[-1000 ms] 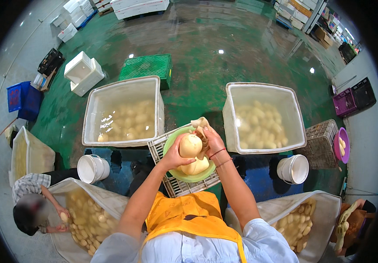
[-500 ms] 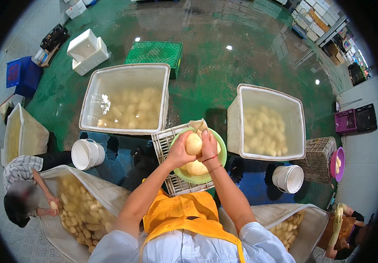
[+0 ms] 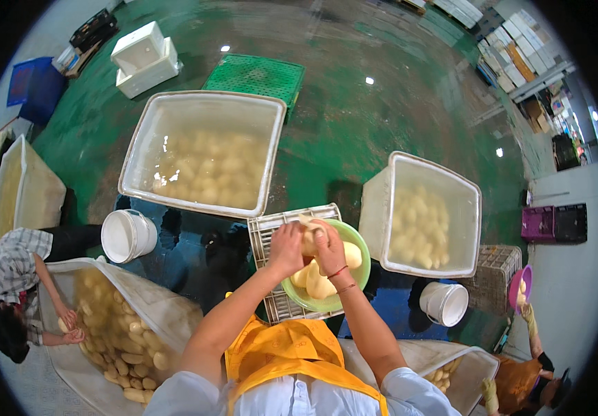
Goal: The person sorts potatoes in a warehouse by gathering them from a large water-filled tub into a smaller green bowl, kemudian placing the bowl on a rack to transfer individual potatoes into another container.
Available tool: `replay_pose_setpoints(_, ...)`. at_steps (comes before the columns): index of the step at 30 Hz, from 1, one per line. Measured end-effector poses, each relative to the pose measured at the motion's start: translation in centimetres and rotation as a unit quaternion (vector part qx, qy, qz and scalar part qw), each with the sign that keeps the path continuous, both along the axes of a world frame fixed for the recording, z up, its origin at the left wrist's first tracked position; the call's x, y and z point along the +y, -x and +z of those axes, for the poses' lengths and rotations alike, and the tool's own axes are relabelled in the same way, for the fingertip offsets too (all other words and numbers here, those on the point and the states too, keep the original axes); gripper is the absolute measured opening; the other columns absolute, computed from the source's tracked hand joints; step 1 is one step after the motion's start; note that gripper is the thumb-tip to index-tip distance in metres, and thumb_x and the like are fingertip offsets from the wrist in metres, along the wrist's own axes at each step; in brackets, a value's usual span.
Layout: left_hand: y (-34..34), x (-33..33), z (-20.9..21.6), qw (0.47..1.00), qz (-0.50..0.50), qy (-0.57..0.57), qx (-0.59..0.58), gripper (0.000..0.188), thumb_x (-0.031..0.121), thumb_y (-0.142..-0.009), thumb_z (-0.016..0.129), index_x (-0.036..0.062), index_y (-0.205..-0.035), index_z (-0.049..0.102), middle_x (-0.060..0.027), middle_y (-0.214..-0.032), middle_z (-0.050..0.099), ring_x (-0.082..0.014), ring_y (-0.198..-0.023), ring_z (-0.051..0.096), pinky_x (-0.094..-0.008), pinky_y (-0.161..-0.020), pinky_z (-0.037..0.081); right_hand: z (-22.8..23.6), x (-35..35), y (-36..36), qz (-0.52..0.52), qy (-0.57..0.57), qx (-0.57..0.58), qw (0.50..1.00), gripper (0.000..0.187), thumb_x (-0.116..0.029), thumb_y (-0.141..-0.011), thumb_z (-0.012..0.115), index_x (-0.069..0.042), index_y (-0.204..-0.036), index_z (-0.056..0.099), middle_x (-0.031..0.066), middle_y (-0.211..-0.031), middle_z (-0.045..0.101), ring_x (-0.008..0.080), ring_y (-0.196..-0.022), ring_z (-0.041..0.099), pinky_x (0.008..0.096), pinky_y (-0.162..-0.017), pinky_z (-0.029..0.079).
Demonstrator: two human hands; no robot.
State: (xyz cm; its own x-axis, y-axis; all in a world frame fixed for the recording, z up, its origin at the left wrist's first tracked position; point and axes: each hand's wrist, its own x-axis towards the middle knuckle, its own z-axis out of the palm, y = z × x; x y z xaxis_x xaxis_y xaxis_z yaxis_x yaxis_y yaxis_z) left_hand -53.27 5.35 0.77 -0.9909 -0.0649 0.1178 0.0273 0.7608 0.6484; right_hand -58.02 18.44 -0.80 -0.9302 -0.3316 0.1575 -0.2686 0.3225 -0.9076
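Note:
My left hand (image 3: 287,251) and my right hand (image 3: 329,248) are close together over a light green basin (image 3: 365,267), their fingers closed around a pale potato (image 3: 308,244). Part of it is hidden by the fingers, and a pale flap shows at the top between them; I cannot tell whether this is cloth or part of the potato. Several pale peeled potatoes (image 3: 319,283) lie in the basin below. The basin rests on an upturned-looking white slotted crate (image 3: 262,239) in front of my orange apron.
Large white tubs of potatoes in cloudy water stand around me: far left (image 3: 127,166), far right (image 3: 375,201), near left (image 3: 167,295) and near right (image 3: 396,350). White buckets (image 3: 129,236) (image 3: 444,304) flank me. A co-worker (image 3: 18,277) handles potatoes at left; a gloved co-worker (image 3: 521,374) is at right.
My view has shifted. The large round potato between my hands no longer shows there; my hands are now closer together, and more potatoes show in the basin. The right co-worker reaches toward a purple basin.

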Motion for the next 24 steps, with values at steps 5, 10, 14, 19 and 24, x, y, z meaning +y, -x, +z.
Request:
replay_pose_setpoints(5, 1.1, -2.1, 0.0, 0.997, -0.057, -0.009, 0.046, 0.068, 0.018, -0.052, 0.071, 0.0104, -0.114, 0.044, -0.0093, -0.108, 0.048, -0.0290, -0.099, 0.045, -0.0397, -0.087, 0.036, -5.8, -0.7, 2.9, -0.156, 0.119, -0.314, 0.929, 0.028, -0.023, -0.086, 0.041, 0.001, -0.087, 0.056, 0.0077, -0.079, 0.057, 0.0167, -0.075, 0.052, 0.0308, -0.070, 0.042)
replay_pose_setpoints(10, 4.9, -8.0, -4.6, 0.960, 0.105, -0.255, 0.053, 0.072, 0.016, -0.050, 0.074, 0.0077, -0.113, 0.042, -0.0130, -0.105, 0.049, -0.0298, -0.098, 0.047, -0.0395, -0.084, 0.039, -1.4, 0.3, 4.3, -0.104, 0.073, -0.319, 0.939, 0.026, -0.024, -0.087, 0.043, -0.003, -0.098, 0.054, 0.0014, -0.084, 0.052, 0.0102, -0.074, 0.051, 0.0253, -0.066, 0.045)
replay_pose_setpoints(14, 9.7, -16.0, -16.9, 0.746, 0.408, -0.520, -0.082, 0.057, 0.013, -0.056, 0.077, -0.0006, -0.100, 0.046, -0.0092, -0.080, 0.057, -0.0185, -0.065, 0.057, -0.0305, -0.055, 0.048, -1.5, 2.2, 2.3, -0.121, 0.034, -0.270, 0.955, 0.031, -0.023, -0.088, 0.042, 0.001, -0.105, 0.052, 0.0043, -0.091, 0.054, 0.0112, -0.083, 0.051, 0.0239, -0.071, 0.045)
replay_pose_setpoints(19, 10.5, -23.6, -35.3, 0.705, 0.499, -0.487, -0.131, 0.085, 0.025, -0.048, 0.082, -0.0028, -0.110, 0.031, -0.0182, -0.097, 0.051, -0.0268, -0.080, 0.054, -0.0449, -0.062, 0.047, -2.7, 1.9, 0.9, -0.143, -0.033, -0.290, 0.946, 0.032, -0.022, -0.088, 0.043, 0.003, -0.106, 0.051, 0.0057, -0.092, 0.054, 0.0123, -0.084, 0.052, 0.0259, -0.072, 0.048)
replay_pose_setpoints(24, 12.7, -23.8, -40.0, 0.644, 0.564, -0.499, -0.135, 0.078, 0.007, -0.055, 0.077, -0.0020, -0.116, 0.030, -0.0182, -0.109, 0.048, -0.0277, -0.090, 0.053, -0.0436, -0.071, 0.047, -2.8, 1.5, 1.1, -0.213, 0.012, -0.280, 0.936, 0.030, -0.022, -0.088, 0.042, 0.003, -0.103, 0.051, 0.0056, -0.090, 0.054, 0.0126, -0.081, 0.052, 0.0269, -0.072, 0.048)
